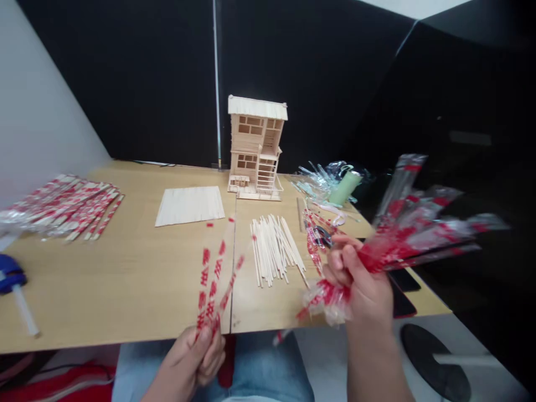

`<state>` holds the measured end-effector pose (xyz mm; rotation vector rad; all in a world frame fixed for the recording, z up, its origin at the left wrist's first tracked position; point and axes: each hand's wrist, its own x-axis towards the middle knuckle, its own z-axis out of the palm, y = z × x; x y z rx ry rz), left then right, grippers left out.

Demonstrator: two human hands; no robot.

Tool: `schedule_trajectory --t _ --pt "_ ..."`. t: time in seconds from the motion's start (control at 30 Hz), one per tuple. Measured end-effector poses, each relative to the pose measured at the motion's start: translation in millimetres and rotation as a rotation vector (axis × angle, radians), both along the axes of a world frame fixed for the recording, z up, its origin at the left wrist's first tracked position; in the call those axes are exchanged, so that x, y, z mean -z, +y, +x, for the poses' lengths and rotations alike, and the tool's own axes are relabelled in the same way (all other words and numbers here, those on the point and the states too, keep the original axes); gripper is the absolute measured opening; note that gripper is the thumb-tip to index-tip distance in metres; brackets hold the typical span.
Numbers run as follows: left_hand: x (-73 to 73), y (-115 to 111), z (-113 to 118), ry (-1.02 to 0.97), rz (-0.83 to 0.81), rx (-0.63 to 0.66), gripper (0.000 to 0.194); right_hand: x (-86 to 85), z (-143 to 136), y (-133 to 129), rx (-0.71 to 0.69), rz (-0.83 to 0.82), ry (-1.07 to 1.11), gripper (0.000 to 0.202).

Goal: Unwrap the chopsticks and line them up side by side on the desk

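Note:
My left hand (196,357) is closed at the table's front edge, pinching a few clear chopstick wrappers (203,285) with red print, which stand up and fan out. My right hand (362,282), raised on the right, is closed round a thick crumpled bunch of the same red-printed wrappers (402,234); their ends stick out on both sides of the fist and are blurred. Between the hands, a loose pile of bare wooden chopsticks (274,251) lies on the table. More chopsticks in red-printed wrappers (79,204) are heaped at the far left.
A two-storey stick model house (255,148) stands at the back. A flat stick panel (190,206) lies left of it. At the back right are a pale green cylinder (345,186) and clear plastic wrappers (316,178). A blue tool (12,273) sits at the left edge.

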<state>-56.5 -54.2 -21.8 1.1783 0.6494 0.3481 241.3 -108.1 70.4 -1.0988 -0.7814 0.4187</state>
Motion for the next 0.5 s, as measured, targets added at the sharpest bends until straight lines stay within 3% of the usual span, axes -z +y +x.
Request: schedule_trajectory --t 0.1,0.17,0.2,0.3,0.37,0.43,0.5 --pt "-20.5 0.2 24.3 -0.089 0.044 -0.165 0.067 16.9 -43.1 5.2 -0.301 -0.09 0.318 0.041" --pt "-34.4 1.0 37.0 0.066 0.282 -0.172 0.064 31.7 -72.4 10.2 -0.52 -0.215 0.348 0.063" --pt "-40.9 1.6 41.0 0.145 0.413 -0.139 0.061 38.5 -84.6 12.4 -0.559 -0.265 0.304 0.064" --pt "-58.3 5.2 43.0 0.31 0.692 0.02 0.052 52.2 -103.9 18.7 -0.458 -0.361 0.209 0.047" --pt "-69.3 13.1 38.2 0.293 0.809 0.167 0.046 54.8 -102.0 23.4 -0.419 -0.346 0.305 0.035" --pt "-80.5 31.3 31.0 0.237 0.907 0.275 0.043 54.5 -92.8 28.1 -0.473 -0.317 0.407 0.035" --pt "-91.3 64.1 22.2 0.287 0.98 0.233 0.044 55.0 -82.3 31.8 -0.496 -0.28 0.421 0.041"
